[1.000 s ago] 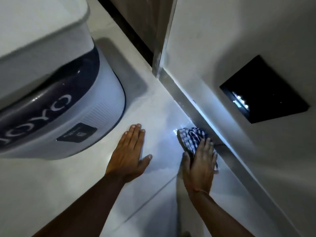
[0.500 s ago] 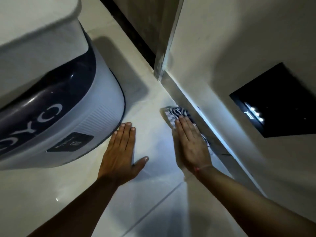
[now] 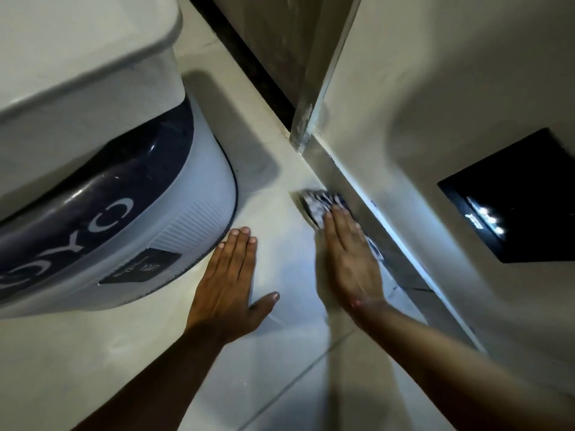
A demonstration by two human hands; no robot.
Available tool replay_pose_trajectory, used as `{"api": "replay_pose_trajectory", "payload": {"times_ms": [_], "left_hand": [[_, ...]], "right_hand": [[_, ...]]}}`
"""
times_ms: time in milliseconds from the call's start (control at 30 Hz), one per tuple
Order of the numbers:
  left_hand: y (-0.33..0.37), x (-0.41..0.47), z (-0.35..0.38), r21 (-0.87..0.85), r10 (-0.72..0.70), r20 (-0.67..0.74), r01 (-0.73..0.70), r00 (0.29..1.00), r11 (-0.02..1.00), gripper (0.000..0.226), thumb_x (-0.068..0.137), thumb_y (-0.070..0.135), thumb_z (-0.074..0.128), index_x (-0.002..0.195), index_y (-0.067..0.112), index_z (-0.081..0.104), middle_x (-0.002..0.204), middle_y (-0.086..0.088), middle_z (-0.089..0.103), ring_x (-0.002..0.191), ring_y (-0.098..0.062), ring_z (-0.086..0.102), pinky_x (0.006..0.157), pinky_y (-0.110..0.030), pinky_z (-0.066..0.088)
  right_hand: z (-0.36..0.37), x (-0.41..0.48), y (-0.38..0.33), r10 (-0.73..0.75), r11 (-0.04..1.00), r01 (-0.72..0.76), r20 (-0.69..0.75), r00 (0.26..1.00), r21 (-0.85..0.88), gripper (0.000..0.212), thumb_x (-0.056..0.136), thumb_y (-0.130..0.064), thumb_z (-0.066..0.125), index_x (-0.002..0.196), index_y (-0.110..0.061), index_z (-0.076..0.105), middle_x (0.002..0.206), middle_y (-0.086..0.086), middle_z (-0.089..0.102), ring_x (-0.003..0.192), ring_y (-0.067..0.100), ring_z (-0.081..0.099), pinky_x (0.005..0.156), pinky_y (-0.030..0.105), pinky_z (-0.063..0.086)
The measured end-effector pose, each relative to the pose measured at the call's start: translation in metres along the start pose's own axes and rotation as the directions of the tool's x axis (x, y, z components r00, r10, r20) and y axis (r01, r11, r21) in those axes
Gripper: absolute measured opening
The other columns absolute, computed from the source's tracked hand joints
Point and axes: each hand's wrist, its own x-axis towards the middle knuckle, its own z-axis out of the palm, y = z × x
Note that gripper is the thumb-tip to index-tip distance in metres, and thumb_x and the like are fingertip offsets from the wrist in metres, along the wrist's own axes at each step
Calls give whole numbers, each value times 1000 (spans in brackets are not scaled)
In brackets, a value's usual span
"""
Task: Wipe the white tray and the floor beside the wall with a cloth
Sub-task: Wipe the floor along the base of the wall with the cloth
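Note:
A blue-and-white checked cloth (image 3: pixel 317 203) lies on the pale tiled floor (image 3: pixel 280 343) right against the foot of the wall (image 3: pixel 435 98). My right hand (image 3: pixel 348 259) presses flat on the cloth, fingers pointing away from me, covering its near part. My left hand (image 3: pixel 230 284) rests flat on the floor beside it, fingers spread, holding nothing. The white tray (image 3: pixel 77 57) shows at the upper left as the top of a large white machine.
The white machine with a dark band (image 3: pixel 102 188) stands on the floor at left, close to my left hand. A metal skirting strip (image 3: pixel 367 213) runs along the wall. A black panel (image 3: pixel 516 197) is set in the wall. A dark gap (image 3: pixel 255 70) lies beyond.
My right hand has pushed the cloth forward along the foot of the wall, away from me. My left hand has stayed flat on the floor.

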Motion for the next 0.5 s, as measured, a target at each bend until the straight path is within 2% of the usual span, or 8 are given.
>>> {"api": "replay_pose_trajectory", "payload": {"times_ms": [100, 200, 300, 400, 500], "left_hand": [[1, -2, -3, 3, -4, 25, 4, 1000, 1000, 100, 90, 72, 42, 158, 5, 14, 168, -15, 11, 157, -29, 8, 125, -48, 25], [2, -2, -4, 3, -9, 7, 9, 1000, 1000, 100, 90, 72, 42, 158, 4, 16, 168, -17, 14, 156, -30, 11, 124, -49, 26], [4, 0, -3, 7, -17, 8, 17, 1000, 1000, 101, 90, 74, 40, 157, 2, 17, 167, -18, 15, 156, -31, 12, 125, -48, 22], [6, 0, -9, -13, -13, 21, 13, 1000, 1000, 99, 90, 71, 42, 157, 3, 16, 167, -18, 14, 156, -32, 12, 125, -48, 24], [5, -2, -13, -23, -14, 66, 16, 998, 1000, 101, 89, 73, 38, 158, 5, 11, 168, -16, 9, 156, -31, 7, 126, -48, 22]], "right_hand": [[-6, -50, 12, 90, 996, -91, 42, 995, 25, 68, 96, -3, 39, 152, -16, 3, 162, 5, 8, 149, 18, 2, 121, 36, 8], [-3, 23, -23, 86, 991, -87, 17, 996, 98, 62, 94, 0, 25, 152, -16, 8, 163, 4, 6, 147, 11, -4, 119, 29, -5], [-2, 80, -48, 53, 996, -53, 7, 999, 70, 71, 87, 8, 29, 152, -14, 10, 163, 5, 6, 149, 18, 0, 118, 28, -7], [-2, 26, -18, 45, 996, -46, 18, 999, 75, 65, 95, 4, 29, 152, -18, 6, 162, 1, 5, 149, 16, 2, 116, 20, -12], [-11, -36, 7, 80, 995, -81, 34, 996, 57, 65, 96, 5, 29, 152, -17, 4, 162, 2, 5, 149, 19, 7, 119, 23, -7]]}}
